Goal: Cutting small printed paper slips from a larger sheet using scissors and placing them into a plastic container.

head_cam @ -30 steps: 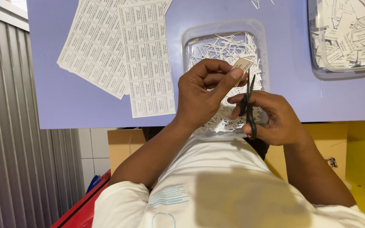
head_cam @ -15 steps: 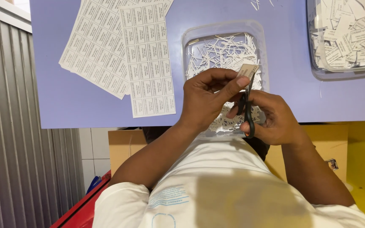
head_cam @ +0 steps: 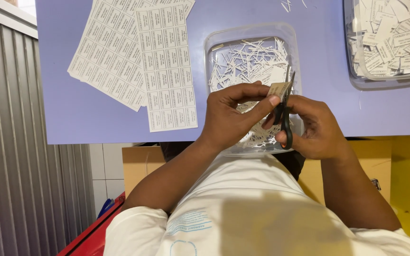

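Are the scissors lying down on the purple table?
No, the right hand holds the scissors up against a small label pinched by the left hand.

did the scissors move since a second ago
Yes: the scissors have shifted slightly up the frame against the clear tray, the blades now over its paper strips.

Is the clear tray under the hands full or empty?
Partly full. The clear tray holds a loose heap of thin white paper strips; its rim and some of its floor stay bare.

Label sheets [head_cam: 138, 61] left of scrap tray [head_cam: 214, 52], w/ cut-label tub [head_cam: 357, 80] far right on table [head_cam: 96, 123].
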